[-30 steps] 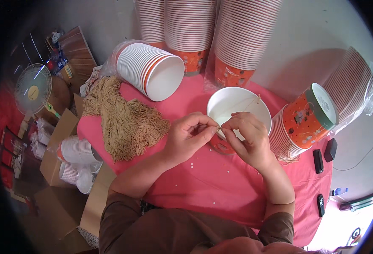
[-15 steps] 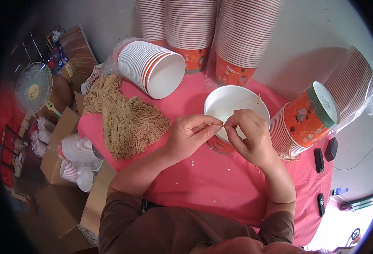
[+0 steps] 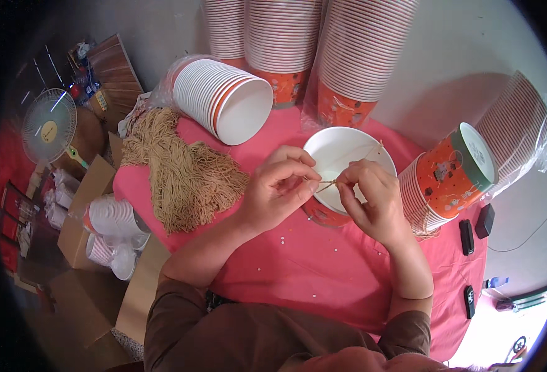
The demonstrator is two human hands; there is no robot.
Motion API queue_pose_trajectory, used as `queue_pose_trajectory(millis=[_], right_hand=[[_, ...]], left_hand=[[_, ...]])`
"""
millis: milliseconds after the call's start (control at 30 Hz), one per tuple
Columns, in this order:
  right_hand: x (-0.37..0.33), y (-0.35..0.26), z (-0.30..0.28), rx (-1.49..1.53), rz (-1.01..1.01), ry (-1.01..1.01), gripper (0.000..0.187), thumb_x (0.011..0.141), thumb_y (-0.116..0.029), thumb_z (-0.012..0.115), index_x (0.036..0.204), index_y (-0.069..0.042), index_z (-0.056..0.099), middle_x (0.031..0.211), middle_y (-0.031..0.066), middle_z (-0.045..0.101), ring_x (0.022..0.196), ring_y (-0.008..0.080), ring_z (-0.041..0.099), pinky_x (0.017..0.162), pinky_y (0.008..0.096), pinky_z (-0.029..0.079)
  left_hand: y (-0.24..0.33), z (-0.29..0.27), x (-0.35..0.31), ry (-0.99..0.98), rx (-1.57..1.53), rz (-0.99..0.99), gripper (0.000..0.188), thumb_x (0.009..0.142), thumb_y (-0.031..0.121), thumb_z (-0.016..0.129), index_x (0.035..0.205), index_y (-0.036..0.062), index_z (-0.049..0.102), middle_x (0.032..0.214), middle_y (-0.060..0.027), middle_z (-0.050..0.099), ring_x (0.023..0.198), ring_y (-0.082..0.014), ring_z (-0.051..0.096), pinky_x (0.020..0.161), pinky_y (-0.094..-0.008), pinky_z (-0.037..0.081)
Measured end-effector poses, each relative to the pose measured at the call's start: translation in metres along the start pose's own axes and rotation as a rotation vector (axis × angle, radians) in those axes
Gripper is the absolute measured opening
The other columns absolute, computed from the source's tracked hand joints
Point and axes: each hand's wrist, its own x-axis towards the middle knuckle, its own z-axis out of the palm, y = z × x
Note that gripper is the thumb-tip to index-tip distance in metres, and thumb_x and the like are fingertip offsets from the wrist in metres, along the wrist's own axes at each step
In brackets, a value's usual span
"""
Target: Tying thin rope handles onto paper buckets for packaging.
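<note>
A thin tan cord [image 3: 327, 183] runs between my two hands, above the near rim of a white-lined paper bucket [image 3: 320, 149]. My left hand [image 3: 276, 189] pinches one end between thumb and forefinger, with its other fingers loosely raised. My right hand [image 3: 373, 195] is closed on the other end at its fingertips; a small knot or loop there is too tiny to make out. A thin strand [image 3: 373, 149] lies against the bucket's inner wall. Left of my left hand, a heap of tan cords [image 3: 193, 180] spreads over the red cloth.
Stacked paper buckets [image 3: 283, 43] stand at the back, and a nested stack [image 3: 208, 96] lies on its side. More orange buckets [image 3: 447, 167] lean at the right, beside black devices [image 3: 466, 237]. Tiny white beads [image 3: 282, 240] dot the red tablecloth [image 3: 323, 279]. Cardboard boxes [image 3: 90, 211] stand left.
My hands have drawn slightly apart, so a short length of cord now shows between them. The left hand's fingers have lifted and spread more.
</note>
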Motion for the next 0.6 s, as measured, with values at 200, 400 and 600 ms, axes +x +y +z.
queue_pose_trajectory(millis=[200, 400, 600], right_hand=[[0.001, -0.005, 0.002, -0.022, -0.062, -0.008, 0.018, 0.075, -0.002, 0.073, 0.087, -0.002, 0.060, 0.081, 0.0114, 0.064, 0.073, 0.0315, 0.064, 0.066, 0.0407, 0.051], [0.004, -0.012, 0.001, -0.012, -0.088, -0.006, 0.018, 0.075, -0.002, 0.073, 0.088, -0.002, 0.061, 0.081, 0.0110, 0.064, 0.073, 0.0312, 0.063, 0.067, 0.0408, 0.051], [0.001, -0.010, -0.005, 0.132, 0.121, -0.047, 0.018, 0.077, -0.004, 0.073, 0.091, -0.001, 0.063, 0.083, 0.0117, 0.065, 0.073, 0.0290, 0.065, 0.063, 0.0393, 0.051]], left_hand=[[0.012, 0.003, 0.000, -0.037, 0.105, 0.045, 0.012, 0.083, -0.002, 0.073, 0.093, 0.0007, 0.066, 0.098, -0.0043, 0.062, 0.074, -0.0064, 0.056, 0.061, -0.0208, 0.043], [0.011, 0.003, -0.003, -0.053, 0.167, 0.119, 0.016, 0.082, -0.004, 0.073, 0.094, 0.0010, 0.066, 0.093, -0.0062, 0.064, 0.079, -0.0102, 0.061, 0.063, -0.0245, 0.048], [0.004, 0.003, -0.004, -0.027, 0.002, 0.093, 0.013, 0.084, -0.004, 0.071, 0.095, 0.0006, 0.065, 0.092, -0.0054, 0.064, 0.077, -0.0091, 0.059, 0.064, -0.0235, 0.047]])
